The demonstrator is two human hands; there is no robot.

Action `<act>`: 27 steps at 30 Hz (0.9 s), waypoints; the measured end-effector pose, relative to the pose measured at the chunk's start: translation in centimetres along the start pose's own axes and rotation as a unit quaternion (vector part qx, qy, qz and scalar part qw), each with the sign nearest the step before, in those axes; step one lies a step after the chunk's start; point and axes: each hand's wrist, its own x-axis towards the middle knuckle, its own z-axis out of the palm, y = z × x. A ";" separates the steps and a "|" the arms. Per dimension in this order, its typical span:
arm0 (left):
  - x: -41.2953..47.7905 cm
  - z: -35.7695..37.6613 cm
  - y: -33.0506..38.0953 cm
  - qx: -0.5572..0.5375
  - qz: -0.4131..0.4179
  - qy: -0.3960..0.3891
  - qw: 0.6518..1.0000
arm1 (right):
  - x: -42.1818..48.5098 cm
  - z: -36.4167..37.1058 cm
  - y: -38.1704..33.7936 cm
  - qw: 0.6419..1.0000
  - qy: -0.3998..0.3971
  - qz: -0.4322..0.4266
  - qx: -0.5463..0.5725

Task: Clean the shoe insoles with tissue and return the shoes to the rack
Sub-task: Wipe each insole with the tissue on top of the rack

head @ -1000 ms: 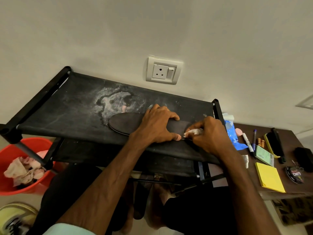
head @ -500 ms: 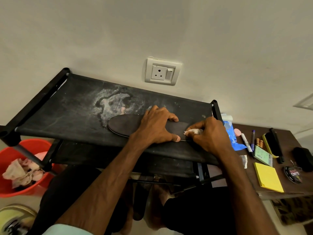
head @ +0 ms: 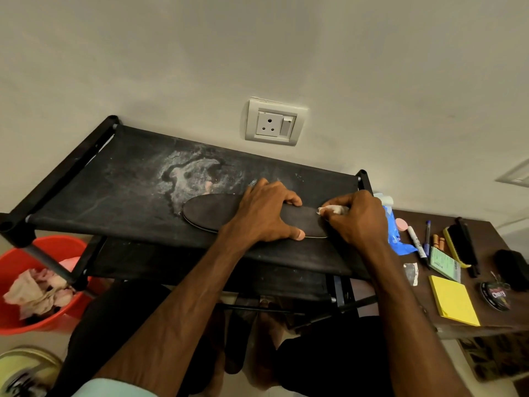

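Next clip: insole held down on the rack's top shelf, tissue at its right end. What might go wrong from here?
The insole lies beside a white dusty stain on the rack shelf; sliding could re-soil it. The left hand covers the insole's middle, so that part may go unwiped. The tissue in the right hand is a small wad and may shred.

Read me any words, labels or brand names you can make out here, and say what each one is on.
"Cherry": on the round black tin, partly blurred.
Marker: print on the barrel, too small to read.
Green card: printed lines, too small to read.
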 end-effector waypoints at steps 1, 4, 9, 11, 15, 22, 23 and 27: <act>-0.1 0.0 0.0 0.000 -0.002 0.001 1.000 | -0.3 -0.1 0.2 1.000 -0.008 0.000 -0.005; -0.2 0.1 0.2 0.005 -0.005 0.005 1.000 | -1.4 -0.7 1.2 0.999 -0.048 0.008 -0.026; -0.1 0.1 0.1 0.002 -0.002 0.005 1.000 | -2.6 -1.5 2.2 0.996 -0.086 0.007 -0.038; 0.0 0.1 0.0 0.003 -0.001 0.004 1.000 | -2.6 -1.3 2.1 0.997 -0.065 0.013 -0.029; 0.1 0.1 -0.1 0.001 0.002 0.001 1.000 | -1.8 -0.6 2.0 1.000 -0.018 0.014 -0.001; 0.1 0.1 -0.2 -0.002 0.006 -0.004 1.000 | 0.4 0.3 0.9 0.998 0.041 0.027 0.038; 0.1 0.1 -0.2 -0.005 0.006 -0.001 1.000 | 0.4 0.3 0.8 0.996 0.063 0.026 0.054; 0.1 0.4 -0.7 -0.012 0.008 0.013 1.000 | -0.6 0.2 0.6 0.984 0.140 0.013 0.106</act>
